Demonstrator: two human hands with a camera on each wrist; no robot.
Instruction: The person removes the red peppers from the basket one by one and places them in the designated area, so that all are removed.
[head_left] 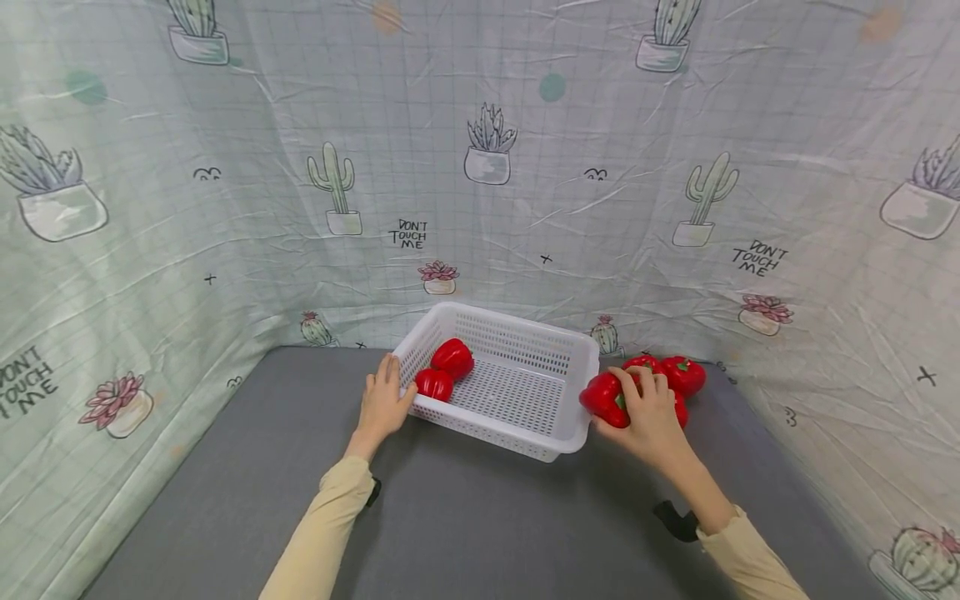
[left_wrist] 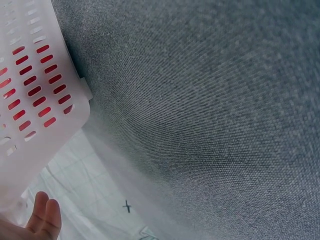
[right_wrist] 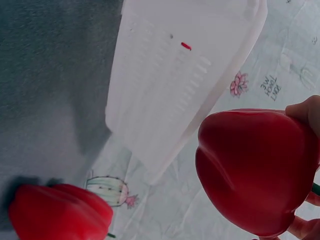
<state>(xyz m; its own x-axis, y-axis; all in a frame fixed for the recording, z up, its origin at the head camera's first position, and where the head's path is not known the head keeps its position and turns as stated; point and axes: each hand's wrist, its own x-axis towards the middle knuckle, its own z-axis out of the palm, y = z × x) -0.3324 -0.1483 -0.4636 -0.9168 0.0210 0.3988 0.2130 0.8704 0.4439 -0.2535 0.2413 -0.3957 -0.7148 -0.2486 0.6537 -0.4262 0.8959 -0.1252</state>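
Observation:
My right hand (head_left: 651, 425) grips a red bell pepper (head_left: 602, 399) beside the right end of a white plastic basket (head_left: 573, 421). In the right wrist view this pepper (right_wrist: 255, 170) is off the table, with fingertips along its edge. Two more red bell peppers, one farther back (head_left: 453, 358) and one nearer (head_left: 434, 385), lie inside at the basket's left end. My left hand (head_left: 382, 404) rests at the basket's left front corner, fingers straight along the rim and thumb spread toward the front side. In the left wrist view red shows through the basket's slots (left_wrist: 35, 90).
Several red bell peppers, one of them at the back right (head_left: 684, 375), lie on the grey table (head_left: 480, 517), partly hidden behind my right hand. A printed cactus sheet (head_left: 517, 225) hangs as a wall close behind the basket and along both sides.

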